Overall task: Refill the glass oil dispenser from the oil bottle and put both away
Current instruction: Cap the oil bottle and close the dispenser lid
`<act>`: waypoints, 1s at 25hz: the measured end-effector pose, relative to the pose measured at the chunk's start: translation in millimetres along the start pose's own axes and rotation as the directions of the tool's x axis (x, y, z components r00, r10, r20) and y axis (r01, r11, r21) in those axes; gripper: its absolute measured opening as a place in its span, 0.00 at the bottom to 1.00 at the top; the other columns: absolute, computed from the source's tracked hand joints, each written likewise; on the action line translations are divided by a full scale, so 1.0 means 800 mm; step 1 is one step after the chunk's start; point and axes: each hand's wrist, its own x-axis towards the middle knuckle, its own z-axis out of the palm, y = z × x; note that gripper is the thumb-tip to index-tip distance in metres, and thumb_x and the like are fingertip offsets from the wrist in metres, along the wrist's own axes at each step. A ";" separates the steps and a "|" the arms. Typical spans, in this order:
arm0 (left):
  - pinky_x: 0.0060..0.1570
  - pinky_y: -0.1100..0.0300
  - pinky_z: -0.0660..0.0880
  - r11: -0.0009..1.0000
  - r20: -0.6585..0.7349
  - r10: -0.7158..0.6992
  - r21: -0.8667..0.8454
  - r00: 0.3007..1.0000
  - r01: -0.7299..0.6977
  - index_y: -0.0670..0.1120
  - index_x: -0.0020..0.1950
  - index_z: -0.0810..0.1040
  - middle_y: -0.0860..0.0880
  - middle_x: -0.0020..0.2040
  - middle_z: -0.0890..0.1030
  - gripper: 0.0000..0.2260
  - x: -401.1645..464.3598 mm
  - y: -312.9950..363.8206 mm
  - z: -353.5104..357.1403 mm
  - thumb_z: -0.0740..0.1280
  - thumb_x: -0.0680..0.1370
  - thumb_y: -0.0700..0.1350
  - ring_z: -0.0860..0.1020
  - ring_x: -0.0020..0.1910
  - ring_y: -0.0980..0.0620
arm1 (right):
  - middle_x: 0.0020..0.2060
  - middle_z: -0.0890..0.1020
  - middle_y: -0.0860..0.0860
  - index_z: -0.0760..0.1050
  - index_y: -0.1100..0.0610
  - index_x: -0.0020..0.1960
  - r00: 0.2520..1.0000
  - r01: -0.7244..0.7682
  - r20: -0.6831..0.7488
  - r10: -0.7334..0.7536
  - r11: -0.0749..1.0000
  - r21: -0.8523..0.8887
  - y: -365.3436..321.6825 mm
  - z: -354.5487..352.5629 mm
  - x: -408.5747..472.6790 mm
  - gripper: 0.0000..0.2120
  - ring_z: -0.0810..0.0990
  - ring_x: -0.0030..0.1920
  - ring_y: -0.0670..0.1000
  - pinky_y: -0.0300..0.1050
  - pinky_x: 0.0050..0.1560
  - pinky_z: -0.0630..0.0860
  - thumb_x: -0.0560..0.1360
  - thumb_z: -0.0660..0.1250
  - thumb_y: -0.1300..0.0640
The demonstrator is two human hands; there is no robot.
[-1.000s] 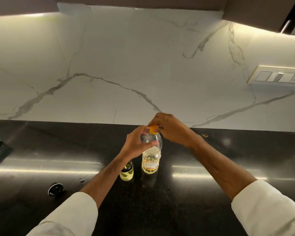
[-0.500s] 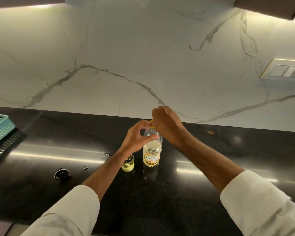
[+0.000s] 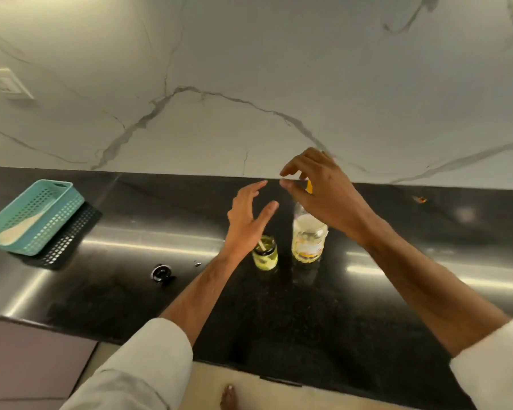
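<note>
Both hands off bottle, apparently capped

Both hands open above oil bottle.

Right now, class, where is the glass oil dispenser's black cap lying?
In the head view, the black cap lies on the dark counter, left of the glass oil dispenser and nearer than the teal basket.
</note>
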 end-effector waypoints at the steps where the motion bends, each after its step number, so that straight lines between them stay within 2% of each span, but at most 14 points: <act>1: 0.70 0.41 0.66 1.000 -0.047 -0.019 -0.011 0.999 0.019 0.63 0.69 0.71 0.62 0.68 0.69 0.18 -0.014 -0.027 -0.019 0.66 0.80 0.58 0.70 0.68 0.59 | 0.52 0.77 0.46 0.80 0.50 0.55 1.000 0.000 0.019 -0.001 0.998 0.067 -0.012 0.020 -0.007 0.07 0.75 0.52 0.47 0.42 0.54 0.73 0.80 0.68 0.50; 4: 0.61 0.38 0.74 0.989 -0.095 -0.136 0.046 0.986 0.141 0.61 0.63 0.76 0.62 0.62 0.71 0.13 -0.067 -0.121 -0.090 0.68 0.80 0.48 0.73 0.61 0.59 | 0.47 0.78 0.47 0.80 0.51 0.51 0.988 -0.042 0.151 0.015 0.983 0.180 -0.050 0.111 -0.019 0.03 0.76 0.49 0.46 0.39 0.53 0.72 0.77 0.71 0.55; 6: 0.65 0.42 0.70 0.956 -0.077 -0.218 0.182 0.973 0.229 0.59 0.63 0.76 0.59 0.63 0.71 0.14 -0.090 -0.172 -0.139 0.70 0.79 0.46 0.72 0.62 0.56 | 0.46 0.78 0.47 0.81 0.53 0.51 0.956 -0.124 0.291 0.048 0.961 0.248 -0.072 0.174 -0.019 0.03 0.77 0.46 0.44 0.34 0.50 0.72 0.77 0.71 0.57; 8: 0.64 0.47 0.62 0.896 -0.070 -0.266 0.351 0.961 0.273 0.58 0.65 0.74 0.57 0.66 0.71 0.17 -0.099 -0.218 -0.186 0.72 0.78 0.48 0.70 0.66 0.52 | 0.47 0.79 0.49 0.81 0.54 0.52 0.903 -0.214 0.422 0.081 0.936 0.279 -0.089 0.236 -0.013 0.04 0.79 0.47 0.44 0.34 0.49 0.74 0.78 0.71 0.58; 10: 0.63 0.45 0.62 0.842 -0.060 -0.313 0.444 0.948 0.306 0.58 0.66 0.73 0.55 0.67 0.70 0.20 -0.101 -0.256 -0.224 0.74 0.76 0.51 0.70 0.66 0.49 | 0.48 0.80 0.50 0.82 0.55 0.53 0.857 -0.293 0.501 0.120 0.913 0.283 -0.104 0.290 -0.008 0.04 0.79 0.48 0.45 0.37 0.49 0.75 0.78 0.70 0.58; 13: 0.64 0.44 0.65 0.853 -0.020 -0.377 0.381 0.926 0.356 0.59 0.66 0.73 0.56 0.63 0.70 0.20 -0.104 -0.301 -0.257 0.74 0.76 0.55 0.77 0.57 0.55 | 0.49 0.81 0.49 0.82 0.54 0.52 0.781 -0.437 0.586 0.217 0.860 0.263 -0.125 0.350 -0.003 0.04 0.79 0.48 0.43 0.32 0.47 0.72 0.78 0.70 0.57; 16: 0.64 0.42 0.71 0.897 0.037 -0.345 0.308 0.938 0.318 0.63 0.59 0.73 0.61 0.55 0.75 0.17 -0.112 -0.330 -0.268 0.75 0.74 0.53 0.78 0.49 0.64 | 0.49 0.83 0.46 0.82 0.52 0.52 0.706 -0.571 0.633 0.317 0.784 0.245 -0.140 0.386 -0.001 0.04 0.80 0.49 0.41 0.32 0.48 0.72 0.78 0.70 0.57; 19: 0.60 0.45 0.76 0.902 0.055 -0.345 0.296 0.937 0.314 0.63 0.53 0.73 0.62 0.48 0.79 0.14 -0.114 -0.344 -0.271 0.76 0.73 0.55 0.79 0.47 0.65 | 0.49 0.83 0.45 0.83 0.52 0.53 0.654 -0.641 0.653 0.382 0.739 0.209 -0.152 0.407 0.009 0.05 0.80 0.51 0.41 0.31 0.48 0.72 0.79 0.70 0.56; 22: 0.57 0.52 0.79 0.916 0.041 -0.315 0.273 0.948 0.293 0.60 0.51 0.76 0.63 0.45 0.80 0.13 -0.114 -0.342 -0.267 0.77 0.72 0.55 0.80 0.45 0.65 | 0.49 0.83 0.45 0.82 0.51 0.54 0.582 -0.717 0.695 0.422 0.670 0.193 -0.160 0.418 0.016 0.05 0.81 0.50 0.43 0.36 0.49 0.75 0.79 0.69 0.56; 25: 0.56 0.49 0.80 0.914 0.028 -0.314 0.278 0.949 0.294 0.62 0.49 0.75 0.66 0.42 0.79 0.11 -0.113 -0.343 -0.262 0.76 0.74 0.54 0.80 0.44 0.65 | 0.49 0.84 0.47 0.80 0.52 0.55 0.511 -0.785 0.734 0.448 0.591 0.186 -0.168 0.423 0.018 0.06 0.83 0.49 0.45 0.36 0.45 0.74 0.79 0.68 0.57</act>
